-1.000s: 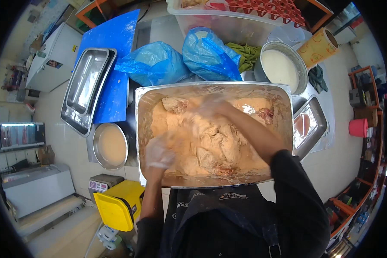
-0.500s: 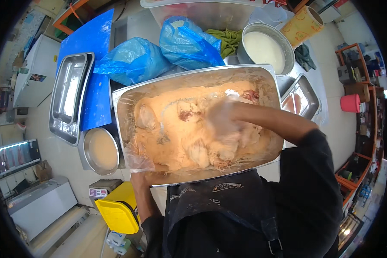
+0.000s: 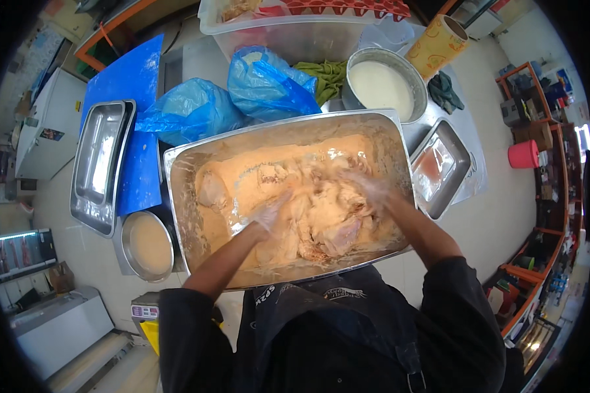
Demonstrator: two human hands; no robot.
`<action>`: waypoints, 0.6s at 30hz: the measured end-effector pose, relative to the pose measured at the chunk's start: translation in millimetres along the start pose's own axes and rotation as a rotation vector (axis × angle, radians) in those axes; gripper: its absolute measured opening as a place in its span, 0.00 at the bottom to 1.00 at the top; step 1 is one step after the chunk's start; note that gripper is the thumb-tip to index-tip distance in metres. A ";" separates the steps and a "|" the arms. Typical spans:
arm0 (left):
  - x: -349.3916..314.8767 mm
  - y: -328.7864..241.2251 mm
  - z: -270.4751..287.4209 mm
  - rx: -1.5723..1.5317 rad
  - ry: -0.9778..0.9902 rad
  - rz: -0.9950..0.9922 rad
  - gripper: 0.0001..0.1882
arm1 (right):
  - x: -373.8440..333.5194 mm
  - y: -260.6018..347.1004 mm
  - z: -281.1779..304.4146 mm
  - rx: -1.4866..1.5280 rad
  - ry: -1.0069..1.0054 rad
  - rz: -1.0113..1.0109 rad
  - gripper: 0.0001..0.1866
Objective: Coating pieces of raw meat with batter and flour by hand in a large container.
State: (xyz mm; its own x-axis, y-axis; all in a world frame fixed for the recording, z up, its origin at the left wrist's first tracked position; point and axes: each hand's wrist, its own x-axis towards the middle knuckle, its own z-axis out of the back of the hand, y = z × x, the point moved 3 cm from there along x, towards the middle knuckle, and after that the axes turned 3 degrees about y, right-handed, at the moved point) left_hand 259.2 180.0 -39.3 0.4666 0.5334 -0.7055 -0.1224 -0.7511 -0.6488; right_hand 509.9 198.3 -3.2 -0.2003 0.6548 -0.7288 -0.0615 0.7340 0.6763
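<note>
A large deep metal tray point(image 3: 196, 145) holds orange-tinted flour point(image 3: 242, 160) and several coated pieces of meat that look like chicken point(image 3: 337, 236). My left hand point(image 3: 272, 213), in a clear plastic glove, reaches into the flour at the left side of the meat pile, fingers stretched out. At the pile's right side is my right hand point(image 3: 372, 188), also gloved; motion smears its fingers, so its grip cannot be made out. One separate coated piece point(image 3: 212, 190) lies near the tray's left wall, apart from both hands.
Two blue plastic bags point(image 3: 200, 108) stand behind the tray, beside a green cloth point(image 3: 322, 80) and a round pan of pale liquid point(image 3: 381, 88). Shallow metal trays lie left point(image 3: 98, 157) and right point(image 3: 442, 167). Another round pan point(image 3: 147, 245) sits at the left.
My left hand has left the tray's near-left edge and moved into the flour beside the meat. My right hand has shifted slightly right. The view has tilted a little, and the meat pile is rearranged.
</note>
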 end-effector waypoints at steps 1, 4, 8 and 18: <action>4.8 10.4 -0.9 -0.095 -0.012 0.037 0.32 | 2.4 1.7 -12.0 -0.010 0.018 0.025 0.34; -6.9 6.4 10.7 -0.222 -0.057 -0.005 0.29 | 25.5 -5.0 -52.1 0.062 0.120 0.051 0.35; -75.3 -41.6 47.1 -0.383 -0.139 -0.111 0.32 | -1.1 47.2 -93.6 0.006 0.390 0.122 0.32; -96.6 -81.2 46.9 1.662 0.109 -0.072 0.28 | -57.2 8.1 1.1 -0.860 0.138 0.140 0.28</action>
State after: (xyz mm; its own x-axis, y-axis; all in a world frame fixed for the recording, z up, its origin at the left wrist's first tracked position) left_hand 183.0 207.7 68.1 0.5580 0.4649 -0.6874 -0.8021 0.5144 -0.3032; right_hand 522.0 166.9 43.8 -0.3741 0.6597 -0.6518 -0.7314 0.2222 0.6447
